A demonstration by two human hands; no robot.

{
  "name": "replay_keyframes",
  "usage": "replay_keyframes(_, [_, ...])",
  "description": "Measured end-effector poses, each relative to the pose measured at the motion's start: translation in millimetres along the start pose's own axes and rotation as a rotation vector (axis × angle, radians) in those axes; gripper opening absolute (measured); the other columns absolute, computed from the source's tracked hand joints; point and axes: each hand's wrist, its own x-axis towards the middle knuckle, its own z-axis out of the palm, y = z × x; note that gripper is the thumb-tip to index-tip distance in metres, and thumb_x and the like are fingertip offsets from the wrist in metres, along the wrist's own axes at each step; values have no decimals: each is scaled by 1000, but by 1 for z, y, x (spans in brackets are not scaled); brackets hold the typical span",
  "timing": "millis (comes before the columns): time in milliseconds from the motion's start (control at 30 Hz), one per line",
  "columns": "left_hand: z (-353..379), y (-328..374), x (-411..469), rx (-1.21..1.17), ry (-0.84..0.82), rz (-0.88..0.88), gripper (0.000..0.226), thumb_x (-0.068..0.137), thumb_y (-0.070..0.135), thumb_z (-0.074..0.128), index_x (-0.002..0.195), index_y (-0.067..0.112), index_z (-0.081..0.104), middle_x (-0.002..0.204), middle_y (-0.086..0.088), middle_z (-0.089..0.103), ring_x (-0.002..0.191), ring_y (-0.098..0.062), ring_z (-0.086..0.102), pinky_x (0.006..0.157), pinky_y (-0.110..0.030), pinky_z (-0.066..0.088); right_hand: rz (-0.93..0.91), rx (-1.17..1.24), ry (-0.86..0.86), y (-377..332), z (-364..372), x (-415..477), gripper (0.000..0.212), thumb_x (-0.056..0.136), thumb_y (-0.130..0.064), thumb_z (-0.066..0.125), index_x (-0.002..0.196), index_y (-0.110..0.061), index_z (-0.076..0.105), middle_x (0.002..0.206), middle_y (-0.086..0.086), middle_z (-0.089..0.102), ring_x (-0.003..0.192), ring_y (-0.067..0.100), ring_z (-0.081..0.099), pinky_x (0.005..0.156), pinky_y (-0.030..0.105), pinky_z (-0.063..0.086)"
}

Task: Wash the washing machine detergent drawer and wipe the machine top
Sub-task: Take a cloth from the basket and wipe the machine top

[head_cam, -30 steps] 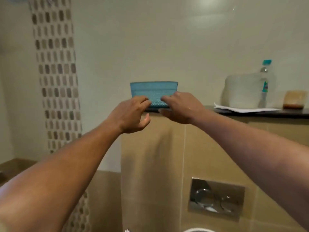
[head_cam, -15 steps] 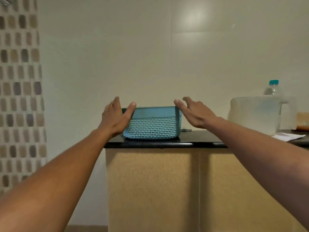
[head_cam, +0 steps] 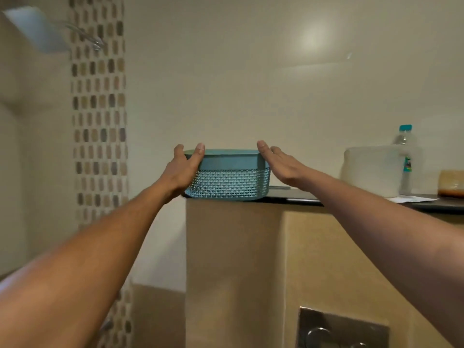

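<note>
The teal basket (head_cam: 228, 177) sits at the left end of the dark ledge (head_cam: 301, 197). The left hand (head_cam: 182, 169) and right hand (head_cam: 281, 164) press flat against its ends, fingers straight, not clasping. Well to the right stand a white tub (head_cam: 369, 169), a bottle (head_cam: 404, 156) and a brown jar (head_cam: 452, 183).

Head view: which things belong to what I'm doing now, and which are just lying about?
In use: blue basket, with left hand and right hand flat at its ends.
Lying about: white tub, bottle, brown jar, paper, flush plate, shower head.
</note>
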Motion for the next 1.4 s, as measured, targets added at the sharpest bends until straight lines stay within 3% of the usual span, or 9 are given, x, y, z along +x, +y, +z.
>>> replay_keyframes(233, [-74,34,-175,93,248,-120,76,99,58,40,151,7,19,145,-14,44,124,-27,49,103,-35,40,-191,209,-200,-50,27,-115,105,81,-86,14,154,-11,22,159,11,29,141,30,34,114,46,26])
replay_keyframes(467, [-164,38,-339,244,443,-362,72,96,45,51,151,10,21,141,-15,49,116,-28,51,92,-34,41,-270,381,-488,-117,100,-234,81,91,-74,26,145,-14,34,146,7,45,127,28,47,104,43,35])
replay_keyframes(667, [-249,26,-467,321,653,-556,61,86,47,56,133,10,45,123,-4,56,109,-25,55,79,-33,43,-368,503,-764,-192,177,-327,52,96,-38,43,145,-22,34,129,4,55,91,10,57,72,30,51])
replay_keyframes(767, [-290,11,-529,307,750,-629,48,87,43,60,121,10,55,117,-5,61,103,-22,58,77,-32,46,-361,464,-878,-230,227,-371,68,82,-46,48,143,-21,30,131,6,55,105,22,57,91,40,50])
replay_keyframes(933, [-355,-28,-624,304,854,-782,33,92,33,60,118,13,57,114,-9,65,97,-22,63,82,-38,56,-370,409,-1079,-286,312,-448,62,96,-33,44,149,-10,21,134,16,53,112,28,55,101,48,47])
replay_keyframes(1033, [-388,-59,-671,314,903,-873,30,94,29,60,116,9,53,112,-10,63,88,-17,60,64,-29,48,-331,411,-1156,-312,365,-493,66,97,-28,44,153,-10,15,139,16,52,111,23,54,95,36,46])
replay_keyframes(1167, [-427,-115,-718,331,915,-1012,31,91,31,61,111,9,52,110,-10,62,98,-25,61,76,-37,51,-257,352,-1248,-335,434,-543,70,92,-25,51,152,-13,15,137,15,54,112,26,56,96,39,48])
replay_keyframes(1300, [-452,-177,-754,315,855,-1130,31,92,32,58,108,7,51,107,-11,61,95,-24,60,71,-36,50,-127,357,-1258,-343,501,-579,66,83,-19,55,143,-23,28,129,11,59,110,28,58,98,49,50])
replay_keyframes(1400, [-457,-212,-778,300,830,-1190,28,92,33,58,105,9,51,105,-10,60,95,-22,60,72,-38,52,-70,333,-1252,-339,535,-605,65,83,-15,54,142,-25,29,124,9,61,106,28,60,89,41,51])
